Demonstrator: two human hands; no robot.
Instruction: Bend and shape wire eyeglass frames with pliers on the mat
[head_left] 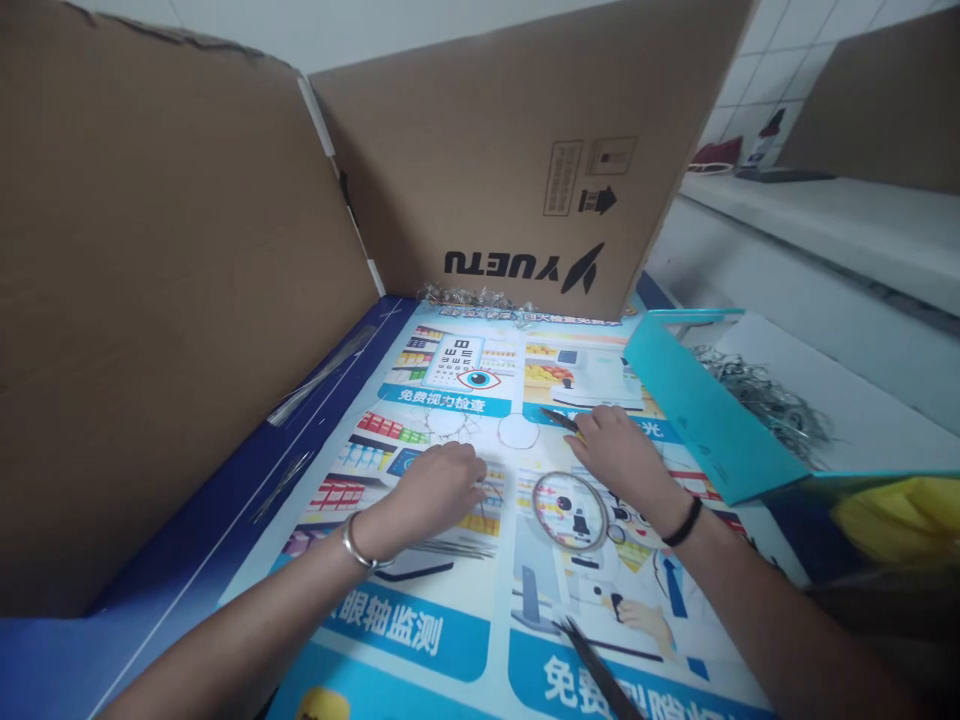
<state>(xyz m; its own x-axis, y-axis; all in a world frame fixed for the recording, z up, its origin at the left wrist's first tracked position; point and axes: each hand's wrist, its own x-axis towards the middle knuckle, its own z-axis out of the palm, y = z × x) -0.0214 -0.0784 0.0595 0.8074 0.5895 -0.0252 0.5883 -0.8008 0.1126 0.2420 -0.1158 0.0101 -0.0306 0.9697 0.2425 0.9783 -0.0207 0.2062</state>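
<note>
My left hand [442, 485], a silver bangle on its wrist, rests knuckles up on a printed poster mat [450, 630]. Its fingers are curled down over something thin that I cannot make out. My right hand [619, 455], with a black band on the wrist, is closed on a thin dark tool [559, 418] whose tip points left. The tip is close to a clear round lens [519, 431]. A second clear lens [447, 421] lies further left. A wire-rimmed round lens [570, 510] sits just below my right hand. Thin metal rods [450, 548] lie under my left wrist.
Cardboard walls [172, 300] stand at the left and back. A teal tray [705, 420] at the right holds a tangle of metal wire [765, 400]. Something yellow [900, 520] lies beyond it. A dark pointed tool [596, 670] lies near the front edge. Crumpled clear plastic [469, 297] sits at the back.
</note>
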